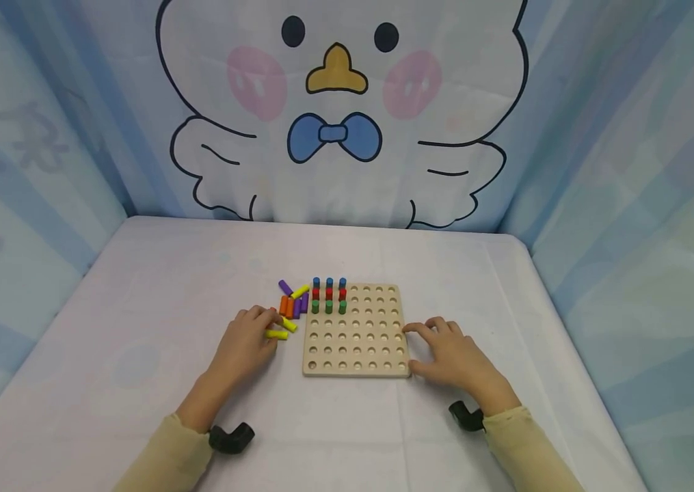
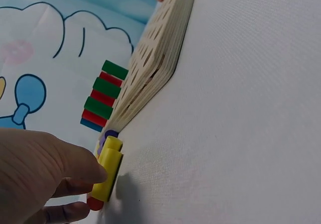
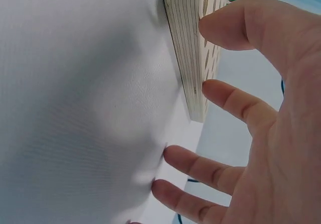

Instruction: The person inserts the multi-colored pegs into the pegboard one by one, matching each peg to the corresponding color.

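Note:
A wooden peg board [image 1: 355, 374] lies flat on the table with rows of round holes. Blue pegs [image 1: 329, 281], red pegs [image 1: 329, 294] and green pegs [image 1: 329, 307] stand upright in its far left corner, three of each. My left hand [image 1: 247, 342] is over loose pegs left of the board. In the left wrist view its thumb lies against a yellow peg [image 2: 108, 174], with a red-orange peg end [image 2: 95, 203] below; no firm grip shows. My right hand [image 1: 451, 352] has its fingers spread, thumb and index fingertip at the board's right edge.
Orange pegs [image 1: 286, 306], purple pegs [image 1: 297, 309] and another yellow peg [image 1: 300, 292] lie loose by the board's far left corner. A white cloth covers the table [image 1: 347, 437]. A printed curtain [image 1: 334, 191] hangs behind it. Each wrist carries a black mount [image 1: 232, 439].

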{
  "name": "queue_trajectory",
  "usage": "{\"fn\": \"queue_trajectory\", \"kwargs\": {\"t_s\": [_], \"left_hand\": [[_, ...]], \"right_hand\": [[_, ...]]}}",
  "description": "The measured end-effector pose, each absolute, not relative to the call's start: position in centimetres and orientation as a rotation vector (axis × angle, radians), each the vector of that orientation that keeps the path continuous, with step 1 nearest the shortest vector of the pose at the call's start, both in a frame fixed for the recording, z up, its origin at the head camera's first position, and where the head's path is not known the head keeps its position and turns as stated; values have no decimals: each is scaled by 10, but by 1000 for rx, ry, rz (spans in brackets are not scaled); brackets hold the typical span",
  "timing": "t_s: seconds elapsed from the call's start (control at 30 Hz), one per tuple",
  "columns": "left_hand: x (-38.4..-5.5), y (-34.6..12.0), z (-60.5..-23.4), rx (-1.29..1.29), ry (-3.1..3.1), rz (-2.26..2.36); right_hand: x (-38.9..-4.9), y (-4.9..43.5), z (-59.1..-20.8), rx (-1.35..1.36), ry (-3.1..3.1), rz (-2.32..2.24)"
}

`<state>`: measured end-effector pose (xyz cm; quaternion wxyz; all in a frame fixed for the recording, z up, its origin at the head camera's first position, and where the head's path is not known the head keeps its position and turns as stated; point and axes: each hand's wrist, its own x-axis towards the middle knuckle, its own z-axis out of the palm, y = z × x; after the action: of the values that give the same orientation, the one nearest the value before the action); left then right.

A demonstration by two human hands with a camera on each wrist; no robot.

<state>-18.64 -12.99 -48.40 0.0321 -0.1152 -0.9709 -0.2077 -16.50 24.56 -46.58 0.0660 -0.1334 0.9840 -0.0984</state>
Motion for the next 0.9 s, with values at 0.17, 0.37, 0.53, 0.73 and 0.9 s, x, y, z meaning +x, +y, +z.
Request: {"fn": "queue_trajectory", "kwargs": {"t_s": [0.17,0.37,0.53,0.73,0.9], "left_hand": [[-186,-129,-486,-345,-3026,-605],[-185,-125,-487,-325,-3060,-616],[-184,-124,-488,-335,-3066,-663],[-184,-124,-488,-356,-3050,-666],[-184,-122,-486,-345,-3043,-663]], "right_hand": [[-165,243,-465,-363,2952,-296],[-165,243,-462,-370,2943,-320],[-166,244,-462,-366,2938,-323],[-166,244,-463,-358,2936,-325],[-166,244,-463,-360,2933,-334]]}}
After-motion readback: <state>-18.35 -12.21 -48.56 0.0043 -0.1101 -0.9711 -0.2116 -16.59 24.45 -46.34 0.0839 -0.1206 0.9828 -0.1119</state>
